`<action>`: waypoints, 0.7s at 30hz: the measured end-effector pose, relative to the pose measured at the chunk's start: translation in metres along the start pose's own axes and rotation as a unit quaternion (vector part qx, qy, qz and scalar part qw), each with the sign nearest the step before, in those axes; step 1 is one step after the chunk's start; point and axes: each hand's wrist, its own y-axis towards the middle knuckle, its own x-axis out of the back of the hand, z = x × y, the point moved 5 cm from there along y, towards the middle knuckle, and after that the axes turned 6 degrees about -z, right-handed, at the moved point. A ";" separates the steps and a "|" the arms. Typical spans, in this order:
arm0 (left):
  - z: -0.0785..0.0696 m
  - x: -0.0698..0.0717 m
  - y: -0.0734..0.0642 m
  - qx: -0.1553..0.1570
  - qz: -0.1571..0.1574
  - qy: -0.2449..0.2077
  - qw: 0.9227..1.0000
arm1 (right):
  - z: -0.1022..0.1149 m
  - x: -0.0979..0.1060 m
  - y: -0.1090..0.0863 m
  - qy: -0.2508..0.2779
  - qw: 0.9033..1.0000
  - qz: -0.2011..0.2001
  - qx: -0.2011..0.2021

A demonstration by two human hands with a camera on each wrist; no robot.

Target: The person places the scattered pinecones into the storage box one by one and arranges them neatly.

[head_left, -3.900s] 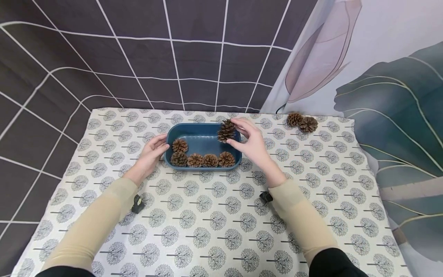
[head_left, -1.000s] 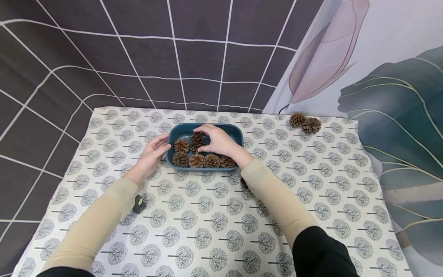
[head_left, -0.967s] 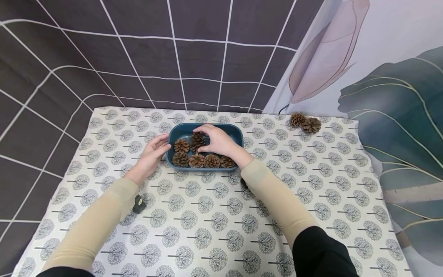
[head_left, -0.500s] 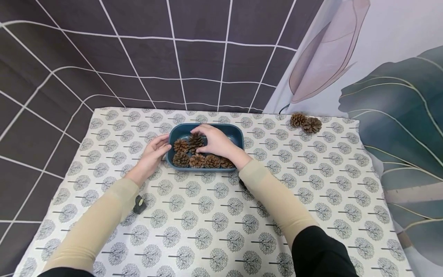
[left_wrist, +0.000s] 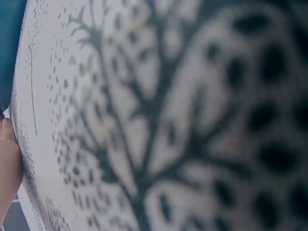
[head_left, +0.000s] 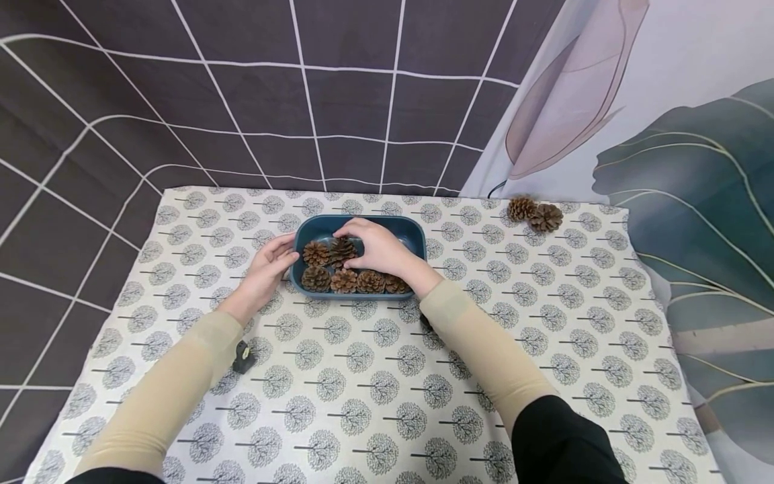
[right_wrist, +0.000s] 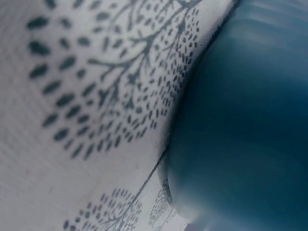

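A blue oblong tub stands on the table, holding several brown pine cones. My left hand rests its fingers against the tub's left end; in the left wrist view, part of that hand shows at the edge below the blue wall. Inside the tub, my right hand holds a pine cone between thumb and fingers, beside the upper left pine cone. Along the near wall runs a row of pine cones, its rightmost partly behind my wrist. The right wrist view shows mostly the tub's outer wall.
Two more pine cones lie together near the table's back right. A tree-print cloth covers the table. A dark curtain with white grid lines hangs behind, and a leaf-print curtain hangs at the right.
My right hand has carried the pine cone from the tub's right end leftward and lowered it beside the upper left one. The left hand stays at the tub's left end.
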 end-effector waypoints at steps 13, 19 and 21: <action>-0.001 0.000 -0.002 0.008 0.000 0.001 1.000 | 0.000 0.006 -0.004 0.002 1.000 -0.018 -0.003; -0.002 0.000 -0.002 0.009 0.000 0.004 1.000 | -0.003 0.002 -0.003 -0.016 1.000 -0.003 -0.012; -0.002 -0.001 -0.002 0.008 0.001 0.008 1.000 | -0.002 0.001 -0.002 -0.021 1.000 0.001 -0.012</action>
